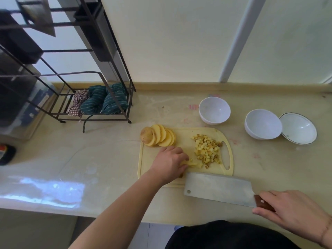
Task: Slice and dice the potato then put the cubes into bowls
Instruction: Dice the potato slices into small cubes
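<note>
While gripped, potato strips (190, 163) under left hand (168, 163)

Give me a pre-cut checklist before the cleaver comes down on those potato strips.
1. Right hand grips cleaver handle: ok.
2. Left hand holds potato strips on the cutting board: ok.
3. Left fingertips tucked clear of the blade: cannot tell.
4. Blade over the strips: not ok, it sits off the board's near edge.
5. Diced cubes and slices out of the way: ok.
6. Bowls empty, ready: ok.
</note>
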Tool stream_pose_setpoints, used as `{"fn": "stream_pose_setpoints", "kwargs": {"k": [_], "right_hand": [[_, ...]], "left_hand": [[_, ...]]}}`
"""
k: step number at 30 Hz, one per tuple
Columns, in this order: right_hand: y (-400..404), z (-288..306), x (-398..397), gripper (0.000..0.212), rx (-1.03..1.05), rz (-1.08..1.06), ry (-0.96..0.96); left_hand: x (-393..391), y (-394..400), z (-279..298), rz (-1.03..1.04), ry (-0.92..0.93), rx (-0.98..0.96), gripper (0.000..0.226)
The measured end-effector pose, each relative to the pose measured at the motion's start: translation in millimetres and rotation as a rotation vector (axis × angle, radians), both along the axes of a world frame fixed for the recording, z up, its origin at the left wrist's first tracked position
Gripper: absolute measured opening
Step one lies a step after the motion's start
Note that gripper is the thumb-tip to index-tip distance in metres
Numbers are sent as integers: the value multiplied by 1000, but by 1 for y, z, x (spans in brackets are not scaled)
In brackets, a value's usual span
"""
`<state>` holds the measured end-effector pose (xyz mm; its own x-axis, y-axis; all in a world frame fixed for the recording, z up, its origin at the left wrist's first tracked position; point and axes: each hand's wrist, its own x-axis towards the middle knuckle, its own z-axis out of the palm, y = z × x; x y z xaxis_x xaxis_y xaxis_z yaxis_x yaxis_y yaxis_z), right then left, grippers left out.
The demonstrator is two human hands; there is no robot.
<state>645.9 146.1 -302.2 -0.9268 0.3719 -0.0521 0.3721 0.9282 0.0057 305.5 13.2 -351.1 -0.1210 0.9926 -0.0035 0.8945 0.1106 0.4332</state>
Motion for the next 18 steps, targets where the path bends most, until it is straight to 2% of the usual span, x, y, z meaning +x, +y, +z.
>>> {"fn": "stream_pose_setpoints", "kwargs": {"k": [4, 7, 9, 12, 14, 16, 18], "right_hand": [[3, 2, 8, 58, 21, -72, 16], [5, 2, 15, 57, -17, -127, -6], [6, -1, 20, 57, -41, -157, 5], [6, -1, 23, 58, -60, -196, 2], [5, -1, 23, 57, -69, -227, -3], [4, -1, 21, 54, -85, -250, -3], [4, -3, 21, 52, -107, -261, -6]], "left_hand": [[5, 9, 2, -101, 59, -4, 16], [2, 10, 1, -78, 22, -4, 17], [3, 9, 5, 26, -109, -12, 12], [-3, 8, 12, 296, -368, -58, 13], [-11, 5, 8, 421, -457, -47, 13], [-17, 0, 7, 423, -378, -16, 14], [-19, -4, 1, 333, -234, 0, 13]]}}
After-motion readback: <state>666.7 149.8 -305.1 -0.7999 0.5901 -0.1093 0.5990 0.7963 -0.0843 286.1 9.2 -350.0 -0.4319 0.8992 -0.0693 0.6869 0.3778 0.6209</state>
